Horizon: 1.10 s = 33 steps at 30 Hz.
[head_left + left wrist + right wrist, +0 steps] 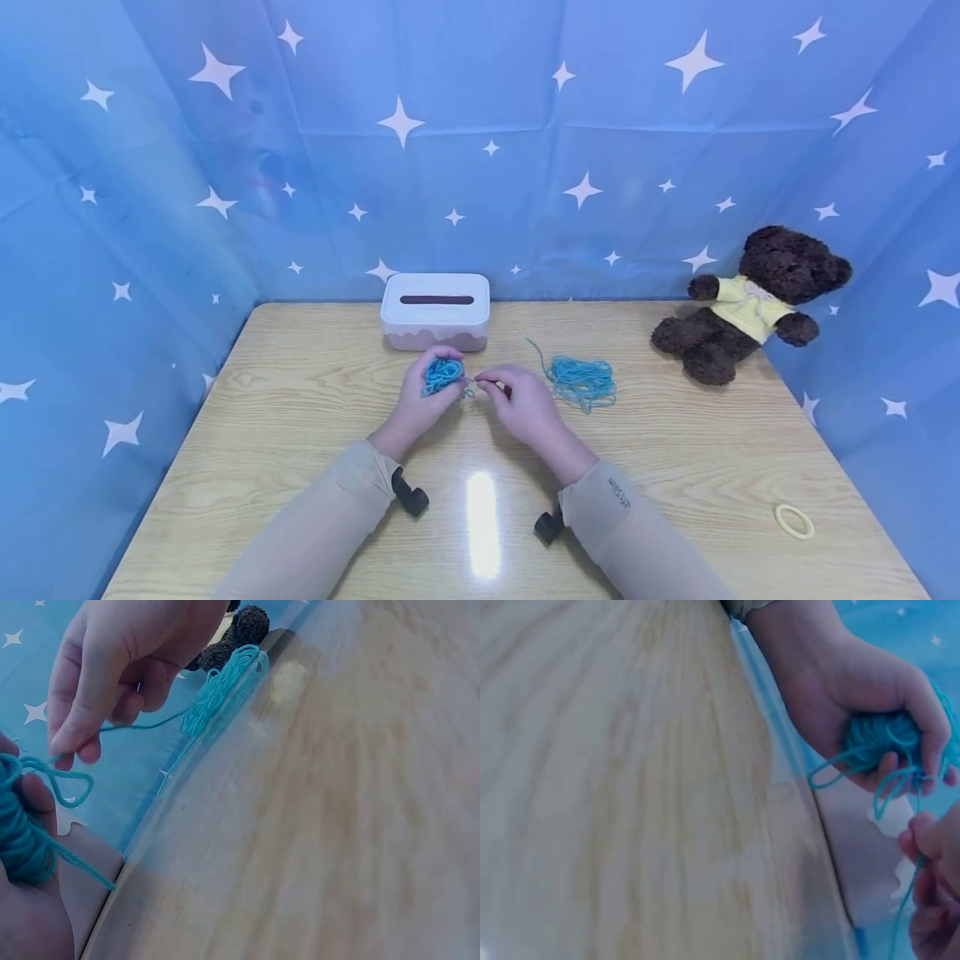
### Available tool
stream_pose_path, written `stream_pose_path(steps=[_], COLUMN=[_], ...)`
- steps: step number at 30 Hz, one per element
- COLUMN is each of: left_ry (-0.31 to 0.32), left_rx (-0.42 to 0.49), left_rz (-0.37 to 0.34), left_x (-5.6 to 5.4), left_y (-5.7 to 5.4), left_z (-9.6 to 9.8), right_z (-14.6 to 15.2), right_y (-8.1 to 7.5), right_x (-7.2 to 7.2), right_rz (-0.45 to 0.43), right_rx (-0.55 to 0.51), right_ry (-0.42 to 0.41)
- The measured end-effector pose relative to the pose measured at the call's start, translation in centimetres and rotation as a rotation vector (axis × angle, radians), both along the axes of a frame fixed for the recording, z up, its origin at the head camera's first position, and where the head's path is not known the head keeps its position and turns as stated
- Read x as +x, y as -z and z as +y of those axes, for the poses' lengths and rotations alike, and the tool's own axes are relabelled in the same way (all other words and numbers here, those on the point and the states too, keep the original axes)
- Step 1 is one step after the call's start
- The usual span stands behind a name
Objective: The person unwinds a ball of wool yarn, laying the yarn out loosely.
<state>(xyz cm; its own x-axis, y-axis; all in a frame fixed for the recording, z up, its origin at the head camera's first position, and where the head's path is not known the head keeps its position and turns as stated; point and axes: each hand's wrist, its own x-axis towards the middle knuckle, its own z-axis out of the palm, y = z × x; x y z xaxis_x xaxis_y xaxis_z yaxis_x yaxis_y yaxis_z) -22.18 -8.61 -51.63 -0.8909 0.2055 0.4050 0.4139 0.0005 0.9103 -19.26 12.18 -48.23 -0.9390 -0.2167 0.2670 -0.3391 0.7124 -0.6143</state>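
Observation:
A bundle of teal yarn sits in my left hand, fingers and thumb curled round it. Small loops stick out of the bundle in the left wrist view. With thumb and fingertips my right hand pinches a strand of the same yarn close beside the bundle. In the right wrist view that strand runs from the bundle through the pinching fingers and on downward. A loose pile of teal yarn lies on the table right of my right hand, one end trailing up and left.
A white tissue box with a dark slot stands just beyond my left hand. At the back right a dark brown teddy bear in a yellow shirt leans near the curtain. A pale yellow ring lies on the wooden table at the right front.

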Motion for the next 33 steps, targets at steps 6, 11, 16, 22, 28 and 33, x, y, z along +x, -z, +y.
stream_pose_path(steps=[6,11,16,22,28,33], left_ry=[-0.019,-0.041,-0.038,-0.072,-0.154,-0.239], left_rx=[-0.004,0.003,0.016,-0.012,-0.019,0.008], left_rz=[-0.029,-0.041,-0.038,-0.045,-0.008,0.011], left_x=[0.0,-0.1,-0.2,0.1,0.1,-0.1], left_y=[-0.1,0.1,0.2,-0.2,-0.1,0.0], left_z=[0.1,0.1,-0.1,-0.3,-0.2,-0.1], right_z=[1.4,3.5,6.5,10.5,13.8,15.7], right_y=[-0.7,-1.1,-1.3,-1.2,-0.6,0.3], right_x=[0.2,0.6,1.4,2.2,2.7,2.8], right_rz=[0.112,0.104,0.125,0.089,0.020,0.008], right_rx=[-0.020,-0.037,-0.055,-0.050,-0.024,0.023], right_ry=[0.047,0.100,0.166,0.262,0.361,0.408])
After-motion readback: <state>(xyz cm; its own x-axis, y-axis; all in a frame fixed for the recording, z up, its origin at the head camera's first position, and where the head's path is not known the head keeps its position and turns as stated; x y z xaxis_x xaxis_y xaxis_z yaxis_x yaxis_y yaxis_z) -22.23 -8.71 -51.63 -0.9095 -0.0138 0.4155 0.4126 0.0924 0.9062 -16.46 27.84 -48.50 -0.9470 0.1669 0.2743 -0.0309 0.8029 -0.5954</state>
